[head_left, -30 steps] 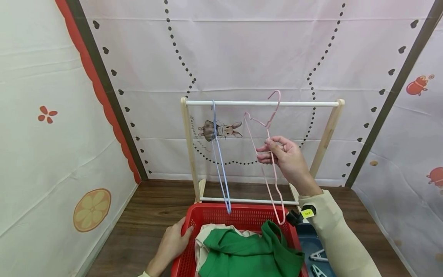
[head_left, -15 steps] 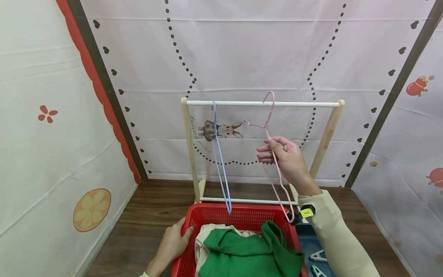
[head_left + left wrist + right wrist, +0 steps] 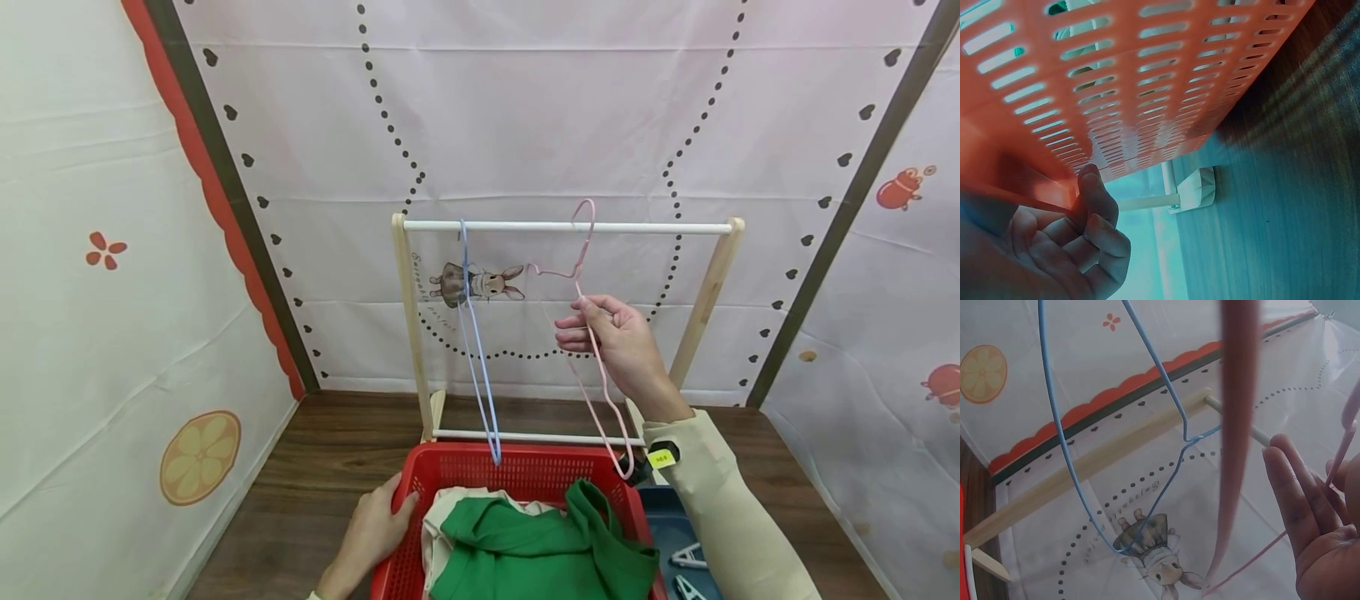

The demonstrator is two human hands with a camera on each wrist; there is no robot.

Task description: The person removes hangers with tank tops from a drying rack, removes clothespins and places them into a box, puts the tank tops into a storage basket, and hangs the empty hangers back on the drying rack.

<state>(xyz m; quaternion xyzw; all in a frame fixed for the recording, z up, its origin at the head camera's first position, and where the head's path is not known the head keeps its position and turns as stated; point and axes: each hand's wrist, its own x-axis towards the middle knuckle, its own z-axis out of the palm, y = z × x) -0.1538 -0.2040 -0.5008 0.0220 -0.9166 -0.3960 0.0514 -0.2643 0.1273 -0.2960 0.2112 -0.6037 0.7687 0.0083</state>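
My right hand (image 3: 621, 346) pinches a pink clothes hanger (image 3: 580, 262) by one side, between thumb and fingers. The hanger's hook overlaps the white top rail of a small clothes rack (image 3: 660, 227); whether it rests on the rail I cannot tell. Close to the right wrist camera, a pink bar (image 3: 1238, 394) of that hanger looms large. On the rail's left part hangs a light blue hanger (image 3: 466, 279). My left hand (image 3: 372, 525) grips the left rim of a red perforated basket (image 3: 517, 452), thumb over the edge, as the left wrist view (image 3: 1088, 247) confirms.
Green cloth (image 3: 540, 550) and cream cloth (image 3: 437, 521) lie inside the basket. To its right, partly behind my sleeve, is a blue tray (image 3: 663, 508) with clothes pegs (image 3: 688, 557). Printed fabric walls (image 3: 525, 108) surround the wooden tabletop (image 3: 322, 450).
The pink hanger has tilted: its hook moved left and onto the rail's line, while its lower end swung right. My left hand and the basket stay in place.
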